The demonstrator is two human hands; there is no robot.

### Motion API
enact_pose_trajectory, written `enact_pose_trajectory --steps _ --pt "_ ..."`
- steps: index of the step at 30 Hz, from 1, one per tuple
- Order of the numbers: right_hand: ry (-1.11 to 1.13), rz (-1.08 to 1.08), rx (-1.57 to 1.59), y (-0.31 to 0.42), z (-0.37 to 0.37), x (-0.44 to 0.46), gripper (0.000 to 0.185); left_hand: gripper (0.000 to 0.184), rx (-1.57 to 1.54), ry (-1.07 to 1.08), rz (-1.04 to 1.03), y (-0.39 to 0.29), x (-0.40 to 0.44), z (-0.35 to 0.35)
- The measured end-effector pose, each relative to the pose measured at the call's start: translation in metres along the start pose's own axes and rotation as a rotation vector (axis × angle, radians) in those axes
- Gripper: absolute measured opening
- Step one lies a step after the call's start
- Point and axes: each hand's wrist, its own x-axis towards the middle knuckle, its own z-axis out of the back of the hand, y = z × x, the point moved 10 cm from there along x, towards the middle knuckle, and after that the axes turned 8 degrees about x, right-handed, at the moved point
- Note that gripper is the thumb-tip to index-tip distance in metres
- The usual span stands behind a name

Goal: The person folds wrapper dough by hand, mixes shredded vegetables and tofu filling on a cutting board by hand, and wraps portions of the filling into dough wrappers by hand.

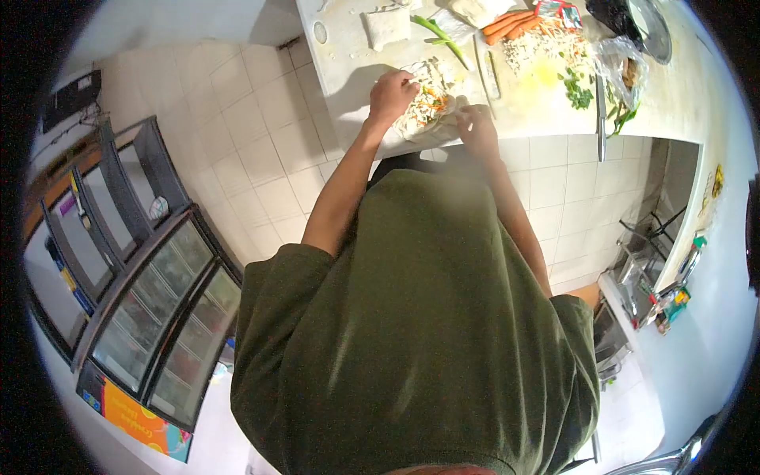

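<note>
left hand: fingers curled at shredded veg, grip unclear. right hand: fingers half-bent opposite, can't tell hold. carrots beyond right fingers, knife further right.

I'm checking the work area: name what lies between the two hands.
Shredded vegetables lie between the left hand and right hand, as the head view shows.
</note>
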Motion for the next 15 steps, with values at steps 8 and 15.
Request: enact_pose_trajectory --steps 8,15 --pt "-0.016 -0.012 0.054 -0.032 0.007 -0.014 0.028 0.026 -0.214 0.126 0.036 0.044 0.018 -0.013" --pt "-0.059 -0.130 0.103 -0.036 0.023 -0.011 0.031 0.021 -0.144 0.212 0.048 0.028 0.010 0.002"
